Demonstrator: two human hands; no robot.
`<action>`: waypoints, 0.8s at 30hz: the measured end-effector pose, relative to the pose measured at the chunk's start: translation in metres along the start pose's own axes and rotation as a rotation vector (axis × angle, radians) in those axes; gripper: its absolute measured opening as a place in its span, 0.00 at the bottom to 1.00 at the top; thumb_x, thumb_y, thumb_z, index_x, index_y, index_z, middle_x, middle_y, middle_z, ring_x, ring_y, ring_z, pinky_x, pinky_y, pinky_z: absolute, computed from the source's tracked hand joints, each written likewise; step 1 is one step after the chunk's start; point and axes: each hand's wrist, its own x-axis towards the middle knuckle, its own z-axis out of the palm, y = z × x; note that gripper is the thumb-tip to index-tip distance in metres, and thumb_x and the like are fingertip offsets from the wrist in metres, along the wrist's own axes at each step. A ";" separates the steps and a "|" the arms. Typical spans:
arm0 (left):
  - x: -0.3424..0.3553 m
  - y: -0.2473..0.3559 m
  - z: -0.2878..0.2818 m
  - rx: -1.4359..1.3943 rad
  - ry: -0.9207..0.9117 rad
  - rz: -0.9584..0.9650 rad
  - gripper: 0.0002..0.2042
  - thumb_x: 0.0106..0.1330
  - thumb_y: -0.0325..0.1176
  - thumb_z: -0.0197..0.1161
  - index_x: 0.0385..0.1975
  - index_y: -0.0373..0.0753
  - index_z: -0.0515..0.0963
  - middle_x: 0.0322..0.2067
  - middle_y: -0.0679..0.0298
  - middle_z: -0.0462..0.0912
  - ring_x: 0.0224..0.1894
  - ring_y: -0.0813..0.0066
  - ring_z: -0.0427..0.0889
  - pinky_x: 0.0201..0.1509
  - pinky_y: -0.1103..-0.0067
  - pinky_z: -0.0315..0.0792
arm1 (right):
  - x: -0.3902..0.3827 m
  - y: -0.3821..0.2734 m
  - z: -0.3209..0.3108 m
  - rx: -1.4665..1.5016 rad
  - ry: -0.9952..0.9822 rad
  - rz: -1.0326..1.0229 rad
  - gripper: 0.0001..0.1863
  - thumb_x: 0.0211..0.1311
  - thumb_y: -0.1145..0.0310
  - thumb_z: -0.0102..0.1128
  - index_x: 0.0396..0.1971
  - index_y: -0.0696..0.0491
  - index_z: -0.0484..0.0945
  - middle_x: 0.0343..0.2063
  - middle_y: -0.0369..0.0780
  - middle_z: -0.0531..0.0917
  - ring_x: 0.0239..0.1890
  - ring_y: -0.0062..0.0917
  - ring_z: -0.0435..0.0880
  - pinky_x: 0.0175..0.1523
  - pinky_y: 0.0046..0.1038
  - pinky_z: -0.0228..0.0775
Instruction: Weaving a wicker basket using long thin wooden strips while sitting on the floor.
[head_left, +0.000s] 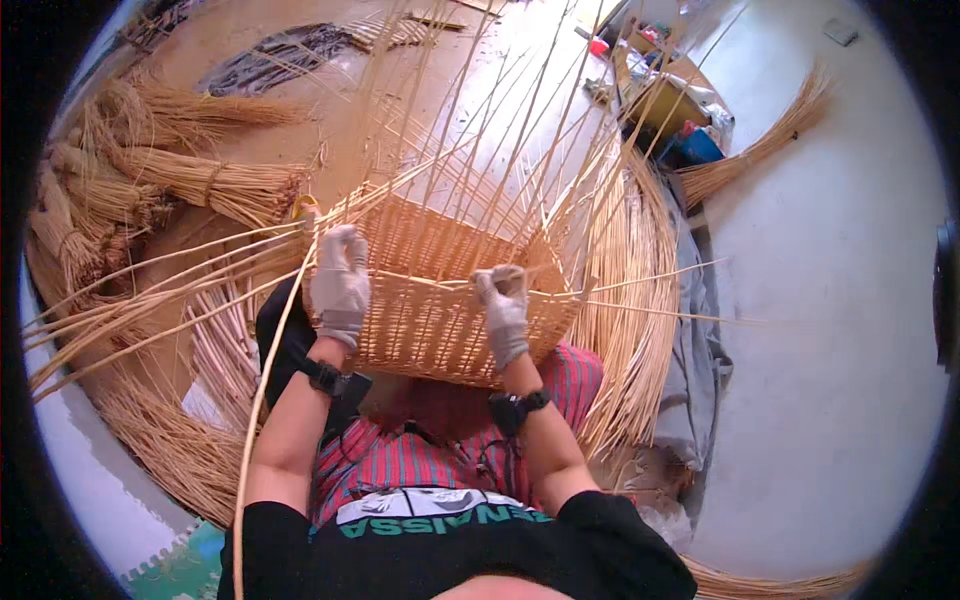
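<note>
A rectangular woven basket (430,320) of tan rods rests over my lap, with long upright stakes rising from its far side and loose rods fanning out from its left corner. My left hand (342,275), in a pale glove, is closed at the left end of the near rim, among the gathered rods (250,275); exactly what its fingers grip is hard to make out. My right hand (502,305), also gloved, is pinched on a thin rod along the near rim, toward the basket's right. A long pale rod slants down past my left arm to the lower edge.
Bundles of rods (220,185) lie on the floor at left, and long loose rods (625,330) at right beside grey cloth (680,390). A small bundle (755,150) and a pile of mixed items (680,100) sit at upper right. A green mat (175,560) shows lower left.
</note>
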 end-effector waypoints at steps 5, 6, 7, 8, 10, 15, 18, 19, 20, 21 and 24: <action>0.002 -0.003 0.050 -0.135 -0.822 -0.203 0.18 0.74 0.50 0.53 0.42 0.41 0.80 0.29 0.50 0.84 0.36 0.50 0.83 0.38 0.65 0.76 | 0.025 0.009 0.006 0.001 0.001 -0.068 0.10 0.65 0.80 0.60 0.36 0.49 0.69 0.35 0.37 0.85 0.42 0.22 0.85 0.43 0.23 0.77; 0.002 -0.006 0.058 -0.123 -0.839 -0.196 0.18 0.74 0.50 0.53 0.42 0.41 0.80 0.29 0.50 0.84 0.36 0.50 0.83 0.38 0.65 0.76 | 0.042 -0.003 0.026 -0.288 -0.107 -0.192 0.11 0.65 0.80 0.59 0.42 0.51 0.70 0.39 0.38 0.85 0.45 0.22 0.84 0.47 0.22 0.75; -0.001 -0.010 0.063 -0.098 -0.707 -0.108 0.21 0.73 0.53 0.52 0.40 0.40 0.80 0.31 0.49 0.84 0.38 0.50 0.83 0.41 0.65 0.75 | 0.061 -0.020 0.048 -0.453 -0.239 -0.334 0.15 0.65 0.81 0.59 0.49 0.52 0.71 0.43 0.39 0.84 0.49 0.23 0.83 0.51 0.21 0.74; -0.003 -0.013 0.065 -0.019 -0.629 -0.079 0.24 0.73 0.56 0.51 0.38 0.39 0.81 0.32 0.49 0.85 0.40 0.49 0.83 0.45 0.65 0.75 | 0.071 -0.034 0.070 -0.343 -0.319 -0.409 0.21 0.64 0.81 0.58 0.57 0.53 0.71 0.45 0.39 0.84 0.49 0.23 0.82 0.53 0.21 0.73; -0.004 -0.017 0.067 0.008 -0.580 -0.074 0.25 0.72 0.57 0.51 0.36 0.38 0.82 0.32 0.50 0.85 0.39 0.54 0.83 0.46 0.66 0.74 | 0.092 -0.062 0.108 -0.655 -0.352 -0.756 0.30 0.66 0.80 0.56 0.67 0.48 0.65 0.49 0.42 0.82 0.48 0.22 0.82 0.52 0.24 0.73; -0.001 -0.016 0.066 0.110 -0.637 -0.120 0.22 0.68 0.55 0.59 0.37 0.39 0.82 0.36 0.50 0.84 0.42 0.54 0.83 0.49 0.65 0.73 | 0.049 -0.051 0.055 -0.371 -0.265 -0.491 0.21 0.73 0.69 0.47 0.64 0.49 0.62 0.40 0.42 0.83 0.36 0.24 0.83 0.33 0.28 0.74; -0.003 -0.013 0.078 -0.147 -0.623 -0.144 0.19 0.63 0.50 0.67 0.40 0.38 0.79 0.34 0.57 0.85 0.37 0.63 0.84 0.45 0.67 0.75 | -0.004 -0.014 -0.002 0.084 -0.036 -0.326 0.12 0.77 0.61 0.45 0.43 0.54 0.74 0.32 0.38 0.82 0.34 0.23 0.82 0.33 0.26 0.74; -0.004 -0.013 0.082 -0.343 -0.533 -0.122 0.19 0.62 0.47 0.69 0.41 0.38 0.77 0.32 0.59 0.85 0.32 0.66 0.84 0.38 0.68 0.78 | -0.014 -0.009 -0.010 0.059 0.012 -0.242 0.12 0.77 0.61 0.45 0.43 0.54 0.74 0.32 0.38 0.82 0.34 0.23 0.82 0.33 0.26 0.74; -0.010 -0.011 0.089 -0.549 -0.599 -0.430 0.18 0.59 0.41 0.74 0.36 0.39 0.72 0.25 0.63 0.81 0.18 0.73 0.78 0.18 0.73 0.73 | -0.022 -0.008 -0.011 -0.019 0.009 -0.172 0.14 0.79 0.61 0.42 0.37 0.53 0.73 0.31 0.38 0.82 0.32 0.19 0.80 0.28 0.20 0.68; -0.012 -0.010 0.094 -0.489 -0.602 -0.443 0.18 0.59 0.41 0.74 0.36 0.39 0.72 0.25 0.63 0.81 0.18 0.73 0.78 0.18 0.73 0.73 | -0.028 -0.012 -0.007 -0.051 0.067 -0.137 0.14 0.79 0.61 0.42 0.36 0.53 0.72 0.31 0.38 0.83 0.32 0.19 0.80 0.29 0.20 0.68; -0.016 -0.009 0.102 -0.451 -0.428 -0.389 0.19 0.60 0.37 0.74 0.28 0.44 0.64 0.18 0.69 0.70 0.10 0.76 0.71 0.10 0.76 0.66 | -0.038 -0.038 0.009 0.075 -0.152 -0.187 0.14 0.79 0.62 0.44 0.33 0.53 0.71 0.30 0.39 0.84 0.35 0.22 0.81 0.36 0.21 0.72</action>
